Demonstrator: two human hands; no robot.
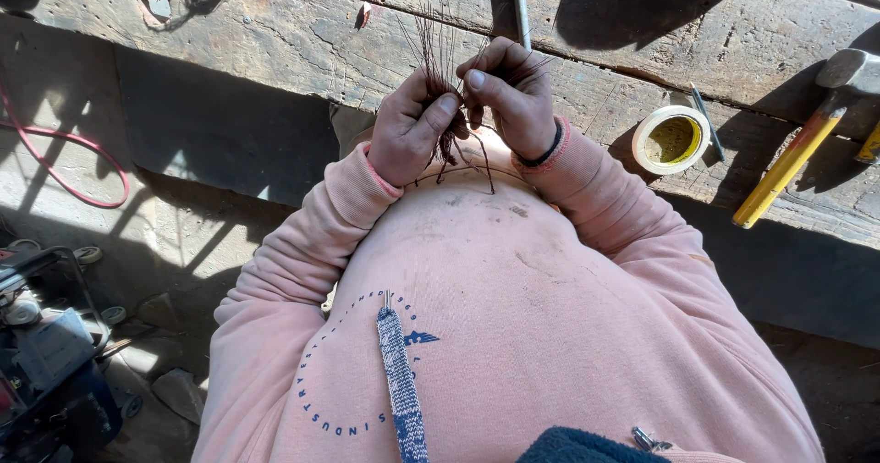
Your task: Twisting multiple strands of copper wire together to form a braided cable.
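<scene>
Lower part of the wire bundle (442,105) hidden inside the left hand (408,133) and behind the right hand (513,96); strand count too fine to resolve. Hammer (807,142) head cut by the right frame edge, and the yellow object (869,144) beside it is mostly out of frame. Dark machine (46,353) at lower left cropped and in shadow, possibly a small engine

You stand at a worn wooden worktop (275,32) of rough, cracked planks, lit by hard sunlight that throws deep shadows across it. On it to your right lie a roll of tape (671,138) and a yellow-handled hammer (796,151). Below left, the concrete floor (55,170) carries a red cable (64,165) and a dark machine (46,353).
</scene>
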